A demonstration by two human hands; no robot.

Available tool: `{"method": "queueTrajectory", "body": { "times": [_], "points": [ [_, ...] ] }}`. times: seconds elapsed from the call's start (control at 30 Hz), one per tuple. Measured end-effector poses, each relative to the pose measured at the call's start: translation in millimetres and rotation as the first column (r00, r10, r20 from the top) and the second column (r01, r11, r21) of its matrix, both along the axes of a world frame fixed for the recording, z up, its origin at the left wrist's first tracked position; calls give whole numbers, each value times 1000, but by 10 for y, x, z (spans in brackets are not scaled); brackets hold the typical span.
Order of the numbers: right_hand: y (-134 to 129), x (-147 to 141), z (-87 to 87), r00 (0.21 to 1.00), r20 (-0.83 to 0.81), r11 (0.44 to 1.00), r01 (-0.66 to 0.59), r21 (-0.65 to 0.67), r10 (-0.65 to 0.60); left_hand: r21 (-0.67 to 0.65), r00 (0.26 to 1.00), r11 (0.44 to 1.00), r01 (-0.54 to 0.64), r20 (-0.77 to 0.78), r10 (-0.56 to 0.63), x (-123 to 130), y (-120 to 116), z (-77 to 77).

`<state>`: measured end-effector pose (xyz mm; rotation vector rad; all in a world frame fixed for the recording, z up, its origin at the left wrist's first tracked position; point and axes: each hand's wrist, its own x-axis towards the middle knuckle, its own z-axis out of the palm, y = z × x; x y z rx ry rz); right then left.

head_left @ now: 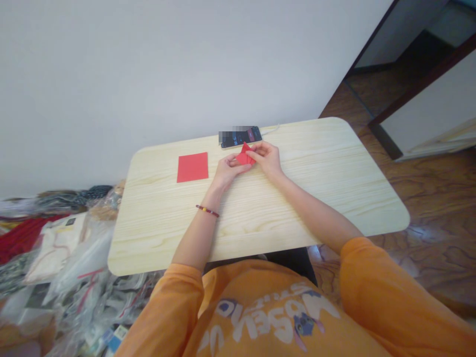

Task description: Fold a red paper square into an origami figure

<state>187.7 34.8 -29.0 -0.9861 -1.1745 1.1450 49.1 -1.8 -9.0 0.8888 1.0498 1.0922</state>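
Note:
A small piece of folded red paper, with a pointed tip sticking up, is held between both hands over the table. My left hand is closed on its left and lower edge, the thumb along the near side. On the right side, my right hand pinches the paper between thumb and fingers. Some of the fingertips are hidden behind the paper. Left of my hands, a flat red square of paper lies on the table, touched by neither hand.
The pale wood-grain table has rounded corners and stands against a white wall. Just beyond my hands lies a phone with a white cable. Plastic bags and clothes are piled on the left.

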Motion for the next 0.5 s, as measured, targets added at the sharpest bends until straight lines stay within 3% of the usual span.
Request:
{"method": "queueTrajectory", "body": {
  "times": [0.27, 0.5],
  "points": [
    [-33, -2, 52, 1000, -8, 1000, -6, -14, 5, -21, 1000, 1000, 7, 16, -7, -2, 6, 11],
    [-69, -18, 93, 999, 17, 999, -33, -22, 33, -15, 998, 998, -58, 2, 58, 40, 3, 31]
  ]
}}
